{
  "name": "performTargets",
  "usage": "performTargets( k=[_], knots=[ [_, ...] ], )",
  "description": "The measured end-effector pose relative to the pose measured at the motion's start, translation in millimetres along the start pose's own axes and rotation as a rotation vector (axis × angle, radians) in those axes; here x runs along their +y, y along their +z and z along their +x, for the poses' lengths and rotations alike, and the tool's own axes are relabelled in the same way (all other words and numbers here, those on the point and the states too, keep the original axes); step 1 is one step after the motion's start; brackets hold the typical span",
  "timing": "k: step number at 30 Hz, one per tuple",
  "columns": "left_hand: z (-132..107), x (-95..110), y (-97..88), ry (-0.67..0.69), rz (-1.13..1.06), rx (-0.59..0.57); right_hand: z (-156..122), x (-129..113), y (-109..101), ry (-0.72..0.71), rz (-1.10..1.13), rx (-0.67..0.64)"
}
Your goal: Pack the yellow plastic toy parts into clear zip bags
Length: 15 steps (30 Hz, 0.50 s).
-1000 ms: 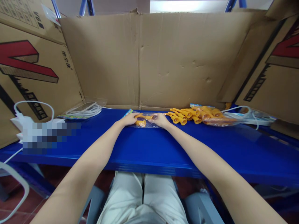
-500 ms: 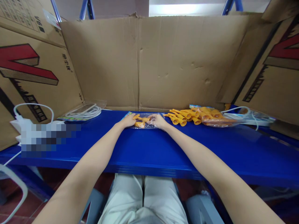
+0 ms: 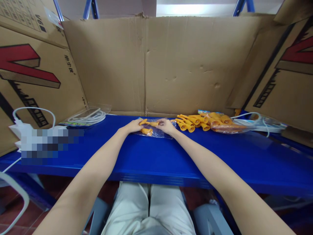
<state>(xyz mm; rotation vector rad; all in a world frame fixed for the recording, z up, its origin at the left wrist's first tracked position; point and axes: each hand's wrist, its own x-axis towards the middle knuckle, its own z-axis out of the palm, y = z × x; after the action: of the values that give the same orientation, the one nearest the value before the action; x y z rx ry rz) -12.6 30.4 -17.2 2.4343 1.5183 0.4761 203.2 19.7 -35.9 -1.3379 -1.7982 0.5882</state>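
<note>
Your left hand [image 3: 133, 126] and right hand [image 3: 167, 126] rest on the clear bag's [image 3: 159, 132] ends; I cannot tell if they pinch. Tug unevenly and the orange toys [image 3: 147, 131] may spill out.

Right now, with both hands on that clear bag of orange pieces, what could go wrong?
1. The clear plastic bag of orange trumpet-shaped pieces lies on the blue table with the left hand and right hand on its ends; if its mouth is open, pieces might slide out.
2. The loose pile of orange trumpet-shaped pieces sits close beside the right hand; a sideways sweep could scatter it.
</note>
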Motion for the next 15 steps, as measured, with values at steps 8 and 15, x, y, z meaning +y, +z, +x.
performTargets(
  k=[8, 15],
  knots=[
    [2, -9, -0.4, -0.061, 0.080, -0.109, -5, -6, 6, 0.106, 0.295, -0.063],
    [6, -16, 1.8, -0.067, 0.153, -0.104, 2, 5, 9, 0.026, 0.261, -0.188]
  ],
)
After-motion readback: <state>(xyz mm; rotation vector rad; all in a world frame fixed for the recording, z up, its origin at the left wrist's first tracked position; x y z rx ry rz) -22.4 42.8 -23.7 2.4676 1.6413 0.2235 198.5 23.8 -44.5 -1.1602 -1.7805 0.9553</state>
